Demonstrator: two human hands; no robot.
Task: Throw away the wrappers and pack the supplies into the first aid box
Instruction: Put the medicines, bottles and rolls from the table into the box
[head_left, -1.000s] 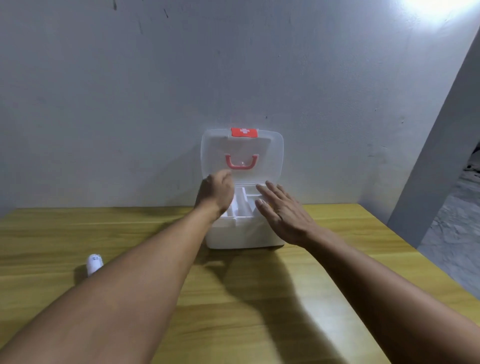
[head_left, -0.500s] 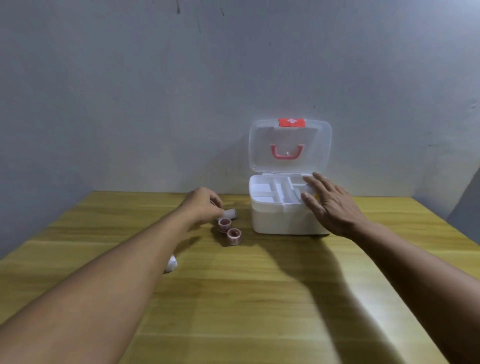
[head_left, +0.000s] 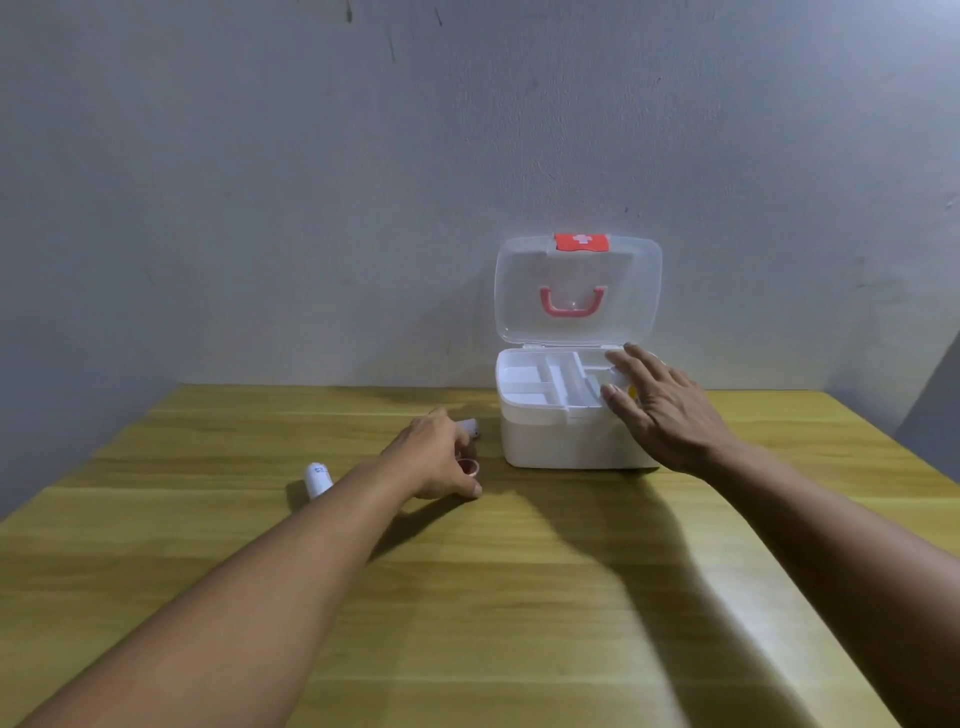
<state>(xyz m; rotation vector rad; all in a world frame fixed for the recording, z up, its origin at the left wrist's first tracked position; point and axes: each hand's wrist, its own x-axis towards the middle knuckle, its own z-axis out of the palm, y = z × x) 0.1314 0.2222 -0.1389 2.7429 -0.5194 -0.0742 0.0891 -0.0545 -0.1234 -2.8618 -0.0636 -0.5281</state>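
The white first aid box (head_left: 550, 441) stands at the back of the table, its clear lid (head_left: 576, 291) with a red handle upright against the wall and its divided tray showing. My right hand (head_left: 662, 413) lies flat with fingers spread on the box's right front rim. My left hand (head_left: 436, 460) is down on the table just left of the box, fingers curled around a small pink tape roll (head_left: 469, 466). A white roll (head_left: 471, 426) peeks out behind its fingers. Another white bandage roll (head_left: 318, 479) lies left of my wrist.
The wooden table (head_left: 519, 597) runs to a grey wall behind the box. Its left edge slants away at the far left, and its right edge drops off beyond my right forearm.
My left hand left the box, moved down to the table on its left and closed over the tape rolls. My right hand stayed on the box. The view swung left.
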